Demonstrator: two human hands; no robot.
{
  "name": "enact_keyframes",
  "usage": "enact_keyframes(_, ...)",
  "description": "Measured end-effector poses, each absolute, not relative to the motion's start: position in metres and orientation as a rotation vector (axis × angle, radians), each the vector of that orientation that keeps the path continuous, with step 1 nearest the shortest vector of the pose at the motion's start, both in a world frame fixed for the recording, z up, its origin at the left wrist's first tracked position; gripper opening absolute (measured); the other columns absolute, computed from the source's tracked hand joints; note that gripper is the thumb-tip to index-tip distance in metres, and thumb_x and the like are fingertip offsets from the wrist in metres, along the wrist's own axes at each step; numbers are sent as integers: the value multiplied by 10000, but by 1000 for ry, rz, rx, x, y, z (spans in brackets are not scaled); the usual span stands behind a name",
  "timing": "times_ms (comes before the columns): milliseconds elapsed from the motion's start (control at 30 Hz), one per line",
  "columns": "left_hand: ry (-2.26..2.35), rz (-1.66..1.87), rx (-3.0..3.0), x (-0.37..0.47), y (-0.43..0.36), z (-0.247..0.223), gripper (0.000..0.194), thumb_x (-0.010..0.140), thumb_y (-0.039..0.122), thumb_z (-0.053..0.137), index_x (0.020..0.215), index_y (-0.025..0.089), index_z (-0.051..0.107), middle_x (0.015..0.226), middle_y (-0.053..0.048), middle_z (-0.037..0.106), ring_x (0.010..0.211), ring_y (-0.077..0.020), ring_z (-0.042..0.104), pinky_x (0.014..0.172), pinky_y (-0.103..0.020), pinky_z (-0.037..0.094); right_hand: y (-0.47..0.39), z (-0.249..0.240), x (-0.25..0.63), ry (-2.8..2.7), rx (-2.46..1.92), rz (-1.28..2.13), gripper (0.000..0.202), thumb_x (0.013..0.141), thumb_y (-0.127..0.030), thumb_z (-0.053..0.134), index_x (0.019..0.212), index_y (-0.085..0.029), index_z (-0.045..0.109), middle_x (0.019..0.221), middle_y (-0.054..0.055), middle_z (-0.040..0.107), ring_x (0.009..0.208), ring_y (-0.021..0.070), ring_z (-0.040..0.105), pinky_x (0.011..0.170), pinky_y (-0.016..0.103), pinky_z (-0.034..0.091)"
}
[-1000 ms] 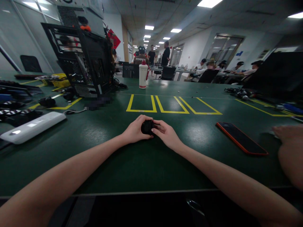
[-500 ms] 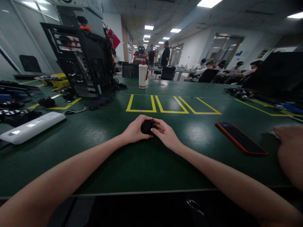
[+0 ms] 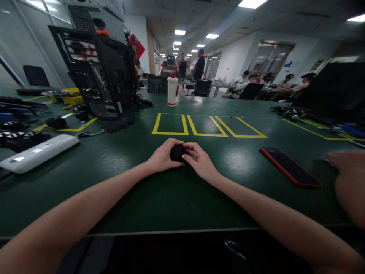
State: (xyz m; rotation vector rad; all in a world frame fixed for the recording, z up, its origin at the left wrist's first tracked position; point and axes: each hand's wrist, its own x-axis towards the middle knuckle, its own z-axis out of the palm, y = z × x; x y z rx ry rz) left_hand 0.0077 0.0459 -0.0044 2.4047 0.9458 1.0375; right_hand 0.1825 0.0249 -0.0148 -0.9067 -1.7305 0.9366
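Between my hands is a small, rounded black object (image 3: 177,153); its exact kind does not show. My left hand (image 3: 164,155) wraps around its left side, thumb in front and fingers behind. From the right, my right hand (image 3: 199,161) grips its edge with thumb and fingertips. Both hands are low over the green table (image 3: 176,201), near its front edge. The fingers hide part of the black object.
A phone in an orange case (image 3: 291,166) lies to the right, near another person's hand (image 3: 350,167). On the left are a white power strip (image 3: 42,152) and an open black computer case (image 3: 114,76). A white bottle (image 3: 171,90) stands beyond yellow tape outlines (image 3: 171,133).
The black object has turned slightly within my fingers. Both hands stay in nearly the same place.
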Motion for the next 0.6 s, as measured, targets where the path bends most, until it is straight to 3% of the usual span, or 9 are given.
enact_keyframes(167, 946, 1023, 2438, 7, 45, -3, 592, 609, 297, 707, 1117, 206, 416, 1076, -60, 498, 992, -202, 504, 843, -355, 435, 27, -18, 183, -1752, -920, 949, 311, 774, -199, 545, 1080, -228, 499, 1099, 41, 534, 1057, 175, 533, 947, 369, 424)
enact_keyframes(433, 955, 1052, 2440, 8, 43, -2, 597, 600, 284, 711, 1119, 230, 419, 1081, -49, 497, 995, -209, 505, 840, -367, 436, 21, -9, 182, -1739, -838, 946, 168, 803, -193, 506, 965, -215, 546, 1035, 20, 557, 1036, 162, 551, 930, 339, 442)
enact_keyframes(600, 965, 1028, 2442, 7, 42, -3, 582, 613, 290, 702, 1115, 225, 414, 1073, -52, 491, 978, -209, 507, 820, -363, 445, 27, -14, 183, -1699, -895, 999, 323, 760, -173, 560, 1072, -218, 486, 1111, 41, 545, 1089, 168, 519, 975, 361, 410)
